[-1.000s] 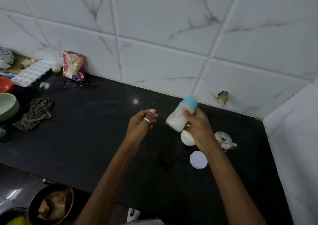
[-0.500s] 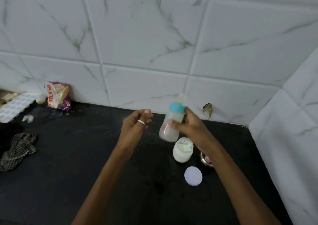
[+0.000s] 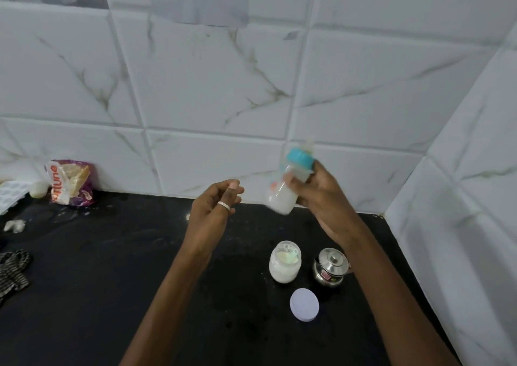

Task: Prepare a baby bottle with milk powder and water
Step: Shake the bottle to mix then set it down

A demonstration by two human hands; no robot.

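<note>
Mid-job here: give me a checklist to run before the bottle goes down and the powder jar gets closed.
1. Teal cap on baby bottle: ok.
2. Right hand grip: ok, fingers wrap the bottle.
3. Left hand free: ok, holds nothing.
4. Powder jar closed: not ok, its white lid lies on the counter beside it.
5. Milk fully mixed: cannot tell, bottle blurred.
6. Steel pot lidded: ok.

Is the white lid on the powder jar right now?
No, the white lid lies flat on the black counter, just in front of the powder jar, whose mouth is open.
</note>
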